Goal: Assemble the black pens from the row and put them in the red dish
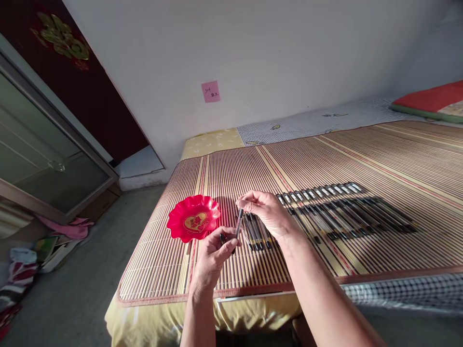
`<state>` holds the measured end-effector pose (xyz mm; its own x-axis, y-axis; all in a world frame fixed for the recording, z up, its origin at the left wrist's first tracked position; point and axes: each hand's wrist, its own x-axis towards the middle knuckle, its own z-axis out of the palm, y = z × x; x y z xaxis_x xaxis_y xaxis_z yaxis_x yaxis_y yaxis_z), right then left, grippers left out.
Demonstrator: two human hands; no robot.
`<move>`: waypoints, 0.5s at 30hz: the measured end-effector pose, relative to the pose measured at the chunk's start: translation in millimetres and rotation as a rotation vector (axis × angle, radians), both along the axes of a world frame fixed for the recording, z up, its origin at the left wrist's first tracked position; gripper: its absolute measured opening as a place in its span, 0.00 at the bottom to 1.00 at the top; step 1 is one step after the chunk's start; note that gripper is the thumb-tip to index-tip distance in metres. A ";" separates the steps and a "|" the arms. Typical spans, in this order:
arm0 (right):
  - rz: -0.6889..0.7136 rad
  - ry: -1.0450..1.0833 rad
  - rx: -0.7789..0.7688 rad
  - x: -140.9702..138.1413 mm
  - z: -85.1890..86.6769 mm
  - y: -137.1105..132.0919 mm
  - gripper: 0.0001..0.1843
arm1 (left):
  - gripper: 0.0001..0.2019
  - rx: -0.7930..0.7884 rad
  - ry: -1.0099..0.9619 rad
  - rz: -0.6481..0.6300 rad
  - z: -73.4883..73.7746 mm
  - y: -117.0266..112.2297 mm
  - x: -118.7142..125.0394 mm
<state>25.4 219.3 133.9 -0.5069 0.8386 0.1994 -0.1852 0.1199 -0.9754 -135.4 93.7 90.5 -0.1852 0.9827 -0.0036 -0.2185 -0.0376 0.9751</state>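
Observation:
A slim pen (238, 224) with a clear barrel and dark ends stands nearly upright between my two hands. My left hand (212, 253) is closed around its lower end, and a small black piece (222, 238), perhaps a pen cap, also shows between those fingers. From above, my right hand (266, 212) pinches the pen's top end. Several pens (257, 233) lie side by side on the mat just beyond and below my hands. To the right is a longer row of pens (343, 219), with black caps (314, 193) bearing pale labels lined up behind it.
A red scalloped plate (175, 220) with a gold heart rests left of my hands. Striped bamboo matting (159, 270) covers the bed. A pink note (210, 91) is stuck to the wall. Red folded bedding (427, 100) lies far right; cloths (21, 274) are on the left floor.

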 end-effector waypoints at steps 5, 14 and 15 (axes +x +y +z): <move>0.105 0.053 0.008 2.2 3.0 -0.6 0.18 | 0.16 -0.023 -0.012 0.009 1.3 0.5 2.0; 0.056 0.057 -0.066 0.3 -3.5 3.7 0.19 | 0.16 -0.037 -0.031 -0.003 2.2 -0.2 3.2; 0.095 0.075 -0.057 0.8 -3.0 3.4 0.19 | 0.17 -0.042 -0.035 -0.003 2.0 -0.2 3.5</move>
